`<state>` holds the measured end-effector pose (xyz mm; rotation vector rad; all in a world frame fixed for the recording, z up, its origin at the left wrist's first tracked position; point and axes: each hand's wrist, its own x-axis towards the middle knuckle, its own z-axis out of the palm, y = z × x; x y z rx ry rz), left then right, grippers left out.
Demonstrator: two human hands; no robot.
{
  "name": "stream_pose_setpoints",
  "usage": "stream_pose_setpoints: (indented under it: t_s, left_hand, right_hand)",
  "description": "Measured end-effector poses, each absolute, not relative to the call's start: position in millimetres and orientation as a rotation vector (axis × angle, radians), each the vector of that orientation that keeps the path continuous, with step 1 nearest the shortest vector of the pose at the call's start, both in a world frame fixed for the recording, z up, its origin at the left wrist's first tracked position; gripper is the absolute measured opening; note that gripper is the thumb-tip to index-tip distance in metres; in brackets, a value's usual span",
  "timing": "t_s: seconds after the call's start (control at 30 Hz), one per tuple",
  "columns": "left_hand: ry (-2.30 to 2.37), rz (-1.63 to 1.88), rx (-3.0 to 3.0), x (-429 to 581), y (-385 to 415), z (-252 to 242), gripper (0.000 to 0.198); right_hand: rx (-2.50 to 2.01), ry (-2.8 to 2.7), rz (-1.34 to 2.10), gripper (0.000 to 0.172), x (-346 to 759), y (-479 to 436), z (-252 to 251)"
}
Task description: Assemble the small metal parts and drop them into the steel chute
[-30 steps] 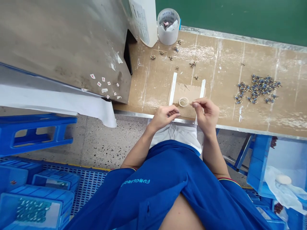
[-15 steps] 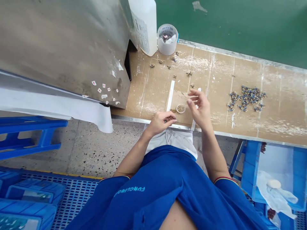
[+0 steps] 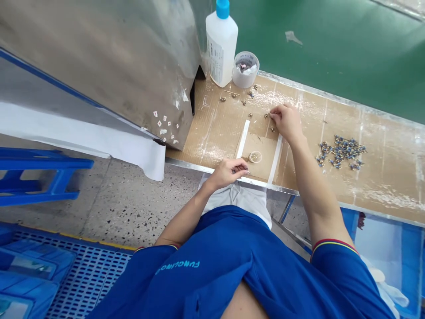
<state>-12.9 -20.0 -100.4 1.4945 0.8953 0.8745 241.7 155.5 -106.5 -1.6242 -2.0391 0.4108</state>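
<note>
Now the left hand has its grip pressed together near the small round dish, any contents too small to tell; farther off, the right hand meets a small metal piece on the counter, though I cannot tell whether its grip pinches it.

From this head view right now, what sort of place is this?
Likely a factory or workshop for small-parts handwork: a heap of small metallic and blue parts on a brown-topped bench, the right hand at a small cluster, and blue plastic bins nearby.
</note>
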Motion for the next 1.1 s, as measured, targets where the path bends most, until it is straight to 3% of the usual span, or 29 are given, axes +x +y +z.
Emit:
stream_pose_setpoints:
  t_s: [0.23, 0.57, 0.73, 0.93, 1.1]
  left_hand:
    - [0.870, 0.876, 1.467, -12, -20, -104, 0.012]
    - [0.884, 0.882, 1.477, -12, -21, -99, 0.013]
    - [0.879, 0.902, 1.443, -12, -21, -101, 0.015]
    - [0.896, 0.861, 1.418, -11, -21, -102, 0.017]
    - [0.895, 0.850, 1.432, -11, -20, -103, 0.017]
  right_hand:
    - [-1.650, -1.764, 0.640, 0.010, 259, 137, -93]
    - [-1.594, -1.743, 0.617, 0.012, 268, 125, -94]
    - [-1.457, -1.634, 0.857, 0.009, 256, 96, -78]
    - [-1.341, -1.339, 1.122, 0.034, 232, 26, -69]
    - [-1.337, -1.185, 1.176, 0.040, 218, -12, -70]
